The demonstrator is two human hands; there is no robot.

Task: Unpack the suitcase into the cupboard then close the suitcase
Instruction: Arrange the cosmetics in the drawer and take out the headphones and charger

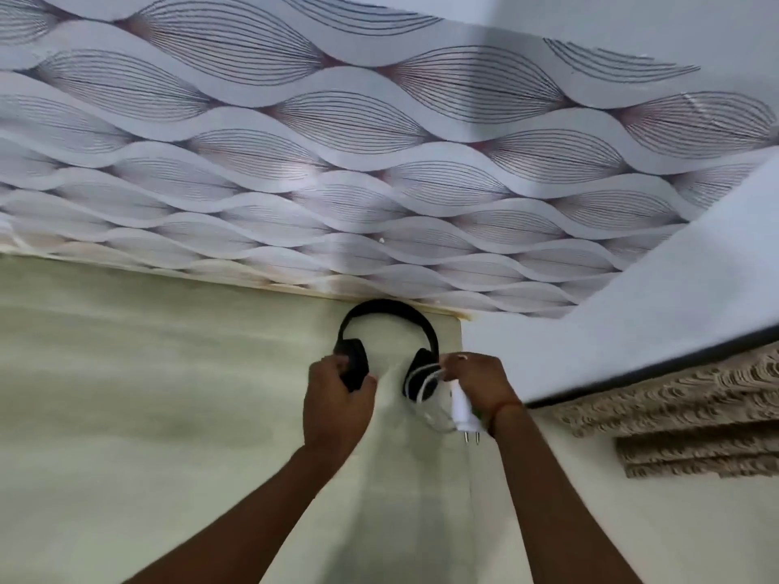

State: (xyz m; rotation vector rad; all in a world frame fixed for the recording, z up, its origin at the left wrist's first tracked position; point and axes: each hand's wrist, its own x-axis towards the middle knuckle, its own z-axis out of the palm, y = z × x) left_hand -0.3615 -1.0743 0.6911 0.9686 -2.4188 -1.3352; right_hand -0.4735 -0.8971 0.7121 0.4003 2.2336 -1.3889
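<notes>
Both hands are up high here, lower centre of the frame, arms raised toward the wave-patterned ceiling (337, 132). The left hand (337, 398) grips one earcup of the black over-ear headphones with the padded band (388, 330), fingers curled round the cup. The right hand (476, 383) is clenched on the other side, pinching the white plug-in charger (463, 410) and what looks like its thin white cable against the second earcup.

The headphones sit just below the seam where the pale green wall (147, 394) meets the ceiling, held in the air. The band arches upward, cups hanging down, so the long axis runs roughly left to right between the two hands, open side facing down toward the arms. The charger hangs with its metal pins pointing down.

Neither suitcase nor cupboard is in shot. My read: this is a carry to the cupboard. To do it well, keep both cups held so the band does not twist, keep the loose cable gathered so it cannot snag, and set the headphones down flat before releasing the charger.
</notes>
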